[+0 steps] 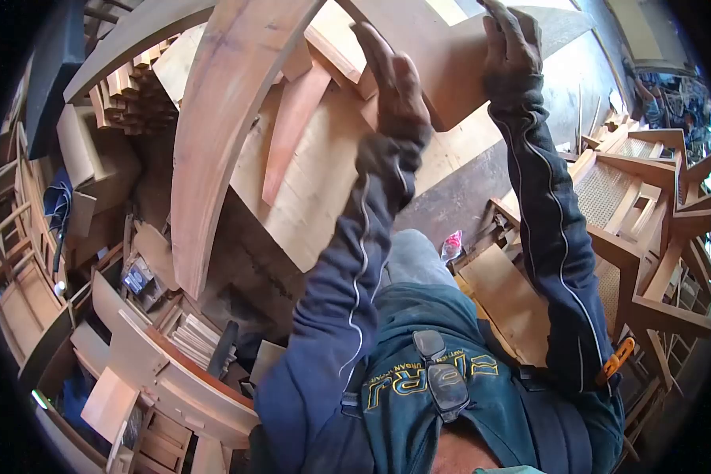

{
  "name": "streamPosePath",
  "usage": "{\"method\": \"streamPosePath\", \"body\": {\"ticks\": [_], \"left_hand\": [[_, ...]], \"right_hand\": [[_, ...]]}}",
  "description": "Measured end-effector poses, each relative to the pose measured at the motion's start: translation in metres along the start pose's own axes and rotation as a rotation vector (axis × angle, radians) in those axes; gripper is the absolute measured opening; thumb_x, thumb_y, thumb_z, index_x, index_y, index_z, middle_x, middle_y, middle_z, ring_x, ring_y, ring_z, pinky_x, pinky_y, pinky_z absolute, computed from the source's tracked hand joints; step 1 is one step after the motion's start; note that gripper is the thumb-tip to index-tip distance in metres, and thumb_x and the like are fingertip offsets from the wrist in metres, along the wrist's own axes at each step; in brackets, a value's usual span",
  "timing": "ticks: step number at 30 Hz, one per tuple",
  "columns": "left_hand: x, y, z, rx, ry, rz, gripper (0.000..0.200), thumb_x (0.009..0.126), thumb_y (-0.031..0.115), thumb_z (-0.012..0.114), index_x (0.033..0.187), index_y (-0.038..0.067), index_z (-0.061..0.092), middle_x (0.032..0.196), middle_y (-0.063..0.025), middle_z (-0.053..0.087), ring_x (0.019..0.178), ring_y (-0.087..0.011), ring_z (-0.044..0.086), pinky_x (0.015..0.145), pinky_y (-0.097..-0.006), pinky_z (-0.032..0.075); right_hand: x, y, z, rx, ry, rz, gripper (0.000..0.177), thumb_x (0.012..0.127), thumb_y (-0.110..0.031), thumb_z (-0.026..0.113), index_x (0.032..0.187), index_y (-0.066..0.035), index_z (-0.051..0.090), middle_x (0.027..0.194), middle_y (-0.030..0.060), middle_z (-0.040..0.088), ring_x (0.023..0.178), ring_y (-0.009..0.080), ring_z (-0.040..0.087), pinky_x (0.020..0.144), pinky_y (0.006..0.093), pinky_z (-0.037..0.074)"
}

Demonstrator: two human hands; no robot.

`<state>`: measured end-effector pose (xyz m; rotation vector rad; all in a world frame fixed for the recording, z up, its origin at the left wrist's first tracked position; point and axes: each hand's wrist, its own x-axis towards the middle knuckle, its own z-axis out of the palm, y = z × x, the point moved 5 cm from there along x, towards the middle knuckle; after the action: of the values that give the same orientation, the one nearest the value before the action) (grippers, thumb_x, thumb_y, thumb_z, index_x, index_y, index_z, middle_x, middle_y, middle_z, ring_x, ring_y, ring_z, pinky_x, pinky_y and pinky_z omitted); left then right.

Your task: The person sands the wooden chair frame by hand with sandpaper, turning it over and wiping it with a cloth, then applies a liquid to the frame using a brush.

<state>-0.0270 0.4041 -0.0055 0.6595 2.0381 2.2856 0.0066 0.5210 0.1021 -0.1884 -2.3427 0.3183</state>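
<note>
A broad reddish-brown wooden piece stands between my two hands at the top of the view. My left hand is at its left edge, with fingers stretched upward and the thumb apart. At the opposite edge, my right hand has its fingers bent around the piece; part of the grip is hidden. A long curved wooden part hangs or leans to the left of my left hand. Behind it, a tapered reddish piece lies on a pale board.
Stacked wooden sticks are at the upper left. Wooden frames with woven panels crowd the right side. Curved wooden panels fill the lower left. A small pink item lies near my legs.
</note>
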Motion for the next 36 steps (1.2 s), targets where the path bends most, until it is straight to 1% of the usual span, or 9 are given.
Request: {"method": "streamPosePath", "body": {"ticks": [4, 9, 16, 21, 22, 26, 31, 34, 36], "left_hand": [[-0.046, 0.026, 0.012, 0.063, -0.058, 0.002, 0.062, 0.092, 0.040, 0.016, 0.136, -0.003, 0.004, 0.143, -0.0191, -0.001, 0.133, -0.0288, -0.001, 0.107, -0.0342, 0.004], [0.012, -0.010, -0.004, 0.076, 0.058, 0.051, 0.061, 0.093, 0.037, 0.025, 0.135, -0.003, 0.006, 0.141, -0.0197, 0.008, 0.131, -0.0293, 0.010, 0.106, -0.0334, 0.011], [0.049, -0.046, -0.013, -0.216, 0.110, -0.297, 0.063, 0.089, 0.042, 0.038, 0.133, -0.001, 0.022, 0.136, -0.0220, 0.025, 0.126, -0.0313, 0.025, 0.103, -0.0317, 0.022], [0.058, -0.039, -0.018, -0.266, 0.109, -0.111, 0.069, 0.087, 0.037, 0.046, 0.135, 0.001, 0.014, 0.135, -0.0193, 0.027, 0.123, -0.0285, 0.031, 0.099, -0.0297, 0.027], [0.051, -0.041, -0.020, -0.201, 0.068, -0.203, 0.072, 0.086, 0.035, 0.049, 0.137, 0.003, 0.009, 0.135, -0.0182, 0.028, 0.124, -0.0278, 0.030, 0.100, -0.0294, 0.027], [-0.023, -0.075, -0.026, 0.854, -0.629, -0.172, 0.036, 0.089, 0.023, 0.037, 0.119, 0.004, 0.046, 0.118, -0.0200, 0.048, 0.102, -0.0299, 0.051, 0.090, -0.0338, 0.039], [-0.055, -0.027, -0.092, 0.432, -0.577, -0.459, 0.030, 0.084, 0.025, 0.051, 0.105, 0.006, 0.057, 0.105, -0.0159, 0.057, 0.093, -0.0293, 0.056, 0.079, -0.0334, 0.044], [-0.015, 0.041, -0.139, 0.506, -0.225, 0.220, 0.030, 0.081, 0.026, 0.055, 0.102, 0.005, 0.058, 0.097, -0.0142, 0.059, 0.090, -0.0296, 0.055, 0.079, -0.0343, 0.043], [0.002, 0.091, -0.173, 0.657, -0.092, 0.330, 0.030, 0.079, 0.027, 0.057, 0.102, 0.006, 0.058, 0.099, -0.0127, 0.057, 0.093, -0.0291, 0.053, 0.081, -0.0357, 0.042]], "right_hand": [[-0.004, 0.010, 0.009, -0.006, 0.067, -0.071, 0.025, 0.080, -0.006, 0.054, 0.104, -0.009, 0.060, 0.090, 0.0122, 0.057, 0.085, 0.0275, 0.055, 0.075, 0.0338, 0.044], [-0.014, 0.026, 0.016, 0.004, 0.025, -0.095, 0.025, 0.079, -0.006, 0.053, 0.103, -0.009, 0.060, 0.091, 0.0123, 0.056, 0.086, 0.0289, 0.054, 0.076, 0.0350, 0.044], [-0.019, 0.034, 0.021, -0.054, -0.017, -0.089, 0.023, 0.079, -0.008, 0.053, 0.100, -0.010, 0.062, 0.092, 0.0123, 0.056, 0.087, 0.0287, 0.054, 0.076, 0.0361, 0.044], [-0.019, 0.031, 0.022, -0.106, -0.051, -0.081, 0.022, 0.080, -0.009, 0.054, 0.099, -0.011, 0.062, 0.092, 0.0118, 0.056, 0.086, 0.0282, 0.054, 0.075, 0.0360, 0.044], [-0.020, 0.032, 0.022, -0.111, -0.051, -0.087, 0.021, 0.080, -0.010, 0.054, 0.099, -0.011, 0.062, 0.092, 0.0117, 0.056, 0.087, 0.0282, 0.054, 0.076, 0.0361, 0.043], [-0.018, 0.011, 0.011, 0.027, -0.024, -0.045, 0.019, 0.082, -0.007, 0.052, 0.098, -0.005, 0.061, 0.089, 0.0112, 0.058, 0.082, 0.0266, 0.056, 0.072, 0.0331, 0.045], [-0.022, -0.053, 0.013, 0.201, -0.096, 0.048, 0.012, 0.085, -0.015, 0.049, 0.094, -0.010, 0.055, 0.085, 0.0124, 0.057, 0.074, 0.0319, 0.057, 0.063, 0.0366, 0.046], [-0.018, -0.077, 0.040, 0.092, -0.206, 0.040, 0.015, 0.085, -0.024, 0.049, 0.089, -0.010, 0.051, 0.086, 0.0128, 0.055, 0.073, 0.0347, 0.055, 0.061, 0.0418, 0.045], [-0.013, -0.086, 0.054, 0.005, -0.210, 0.061, 0.017, 0.084, -0.025, 0.051, 0.088, -0.009, 0.052, 0.085, 0.0133, 0.055, 0.074, 0.0346, 0.055, 0.063, 0.0422, 0.045]]}}
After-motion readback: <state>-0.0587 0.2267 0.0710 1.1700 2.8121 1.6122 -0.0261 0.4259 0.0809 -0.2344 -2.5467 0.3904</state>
